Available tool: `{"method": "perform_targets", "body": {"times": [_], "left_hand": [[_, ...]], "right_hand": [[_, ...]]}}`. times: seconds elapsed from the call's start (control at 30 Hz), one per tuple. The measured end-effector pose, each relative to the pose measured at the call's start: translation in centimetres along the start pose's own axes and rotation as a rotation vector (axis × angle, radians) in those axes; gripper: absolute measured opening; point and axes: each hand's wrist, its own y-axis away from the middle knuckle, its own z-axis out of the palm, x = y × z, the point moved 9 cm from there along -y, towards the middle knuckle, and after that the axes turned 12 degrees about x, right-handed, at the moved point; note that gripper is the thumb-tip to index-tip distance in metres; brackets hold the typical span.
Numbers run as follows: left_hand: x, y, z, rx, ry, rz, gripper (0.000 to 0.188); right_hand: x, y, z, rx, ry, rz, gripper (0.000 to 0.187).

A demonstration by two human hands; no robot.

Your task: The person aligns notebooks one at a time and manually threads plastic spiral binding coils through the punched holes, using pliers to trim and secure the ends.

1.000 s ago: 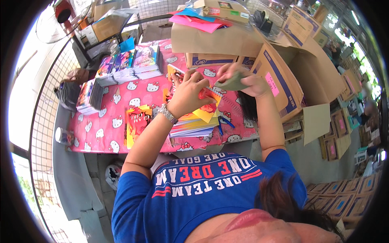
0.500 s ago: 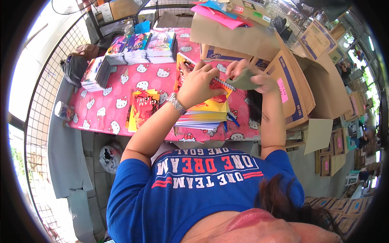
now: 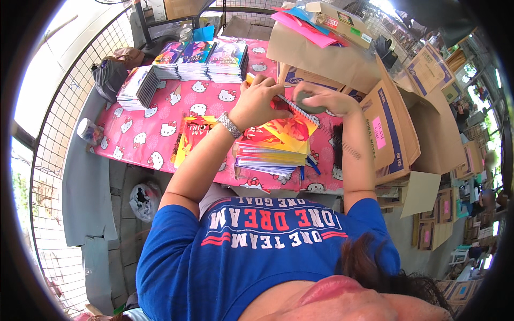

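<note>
A spiral notebook (image 3: 282, 102) with a red and yellow cover stands tilted above a stack of similar notebooks (image 3: 270, 155). My left hand (image 3: 261, 101) grips it, the thumb on the near side and the fingers over its far edge. Between the fingers of my right hand (image 3: 329, 101) is a small grey-green pad (image 3: 310, 103), held against or close beside the notebook's coil. Whether the pad touches the wire, I cannot tell. Left of the stack lie a few yellow and red notebooks (image 3: 194, 136), partly behind my left forearm.
Several stacks of colourful notebooks (image 3: 227, 61) stand at the back left of the pink patterned tablecloth (image 3: 171, 115). Large open cardboard boxes (image 3: 388, 125) crowd the right side. A blue pen (image 3: 313, 165) lies beside the near stack, and a plastic jar (image 3: 90, 132) stands at the left edge.
My right hand and the pad have moved left and slightly up along the notebook's coil. My left hand keeps its hold on the notebook. The whole view has shifted slightly.
</note>
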Motion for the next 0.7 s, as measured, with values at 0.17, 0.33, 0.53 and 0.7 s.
{"method": "perform_targets", "body": {"times": [0.17,0.33,0.53,0.7], "left_hand": [[0.8,0.4,-0.2,0.044,0.010,-0.011,0.053],[1.4,0.2,-0.7,0.106,0.019,0.008,0.052],[1.9,0.1,-0.2,0.105,0.047,-0.026,0.053],[1.9,-0.1,-0.5,0.094,0.122,-0.079,0.050]], "right_hand": [[-3.3,0.7,0.9,-0.026,-0.382,-0.217,0.033],[-3.8,1.4,0.8,0.005,-0.363,-0.293,0.042],[-1.6,1.1,-1.3,0.162,-0.190,-0.263,0.045],[-0.9,0.0,-0.5,0.053,-0.121,-0.141,0.043]]}}
